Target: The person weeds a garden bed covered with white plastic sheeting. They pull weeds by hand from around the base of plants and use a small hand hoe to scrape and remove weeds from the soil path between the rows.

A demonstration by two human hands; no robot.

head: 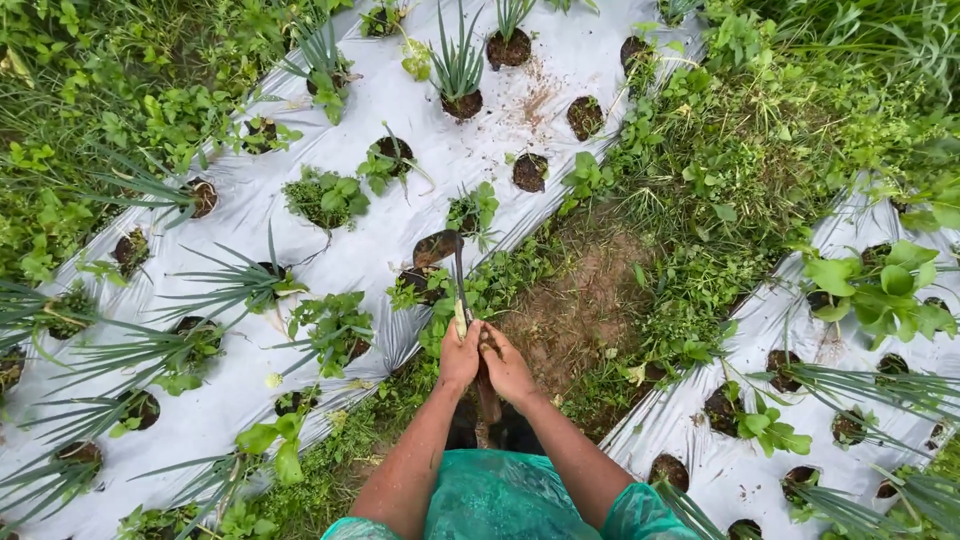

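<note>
Head view, looking down: long-handled hoe point(455, 285) gripped near the handle's near end, blade point(437, 247) resting at the right edge of the white plastic mulch sheet point(350, 260). Left hand point(460, 355) and right hand point(508, 368) both clamped on the handle, touching each other. Green onion plants point(235, 285) and leafy weeds point(325, 197) in planting holes to the left. Bare soil patch point(580, 305) just right of the hands; second mulch sheet point(740, 470) farther right.

Glossy plastic mulch sheet point(300, 400); dark metal hoe blade point(437, 247).
</note>
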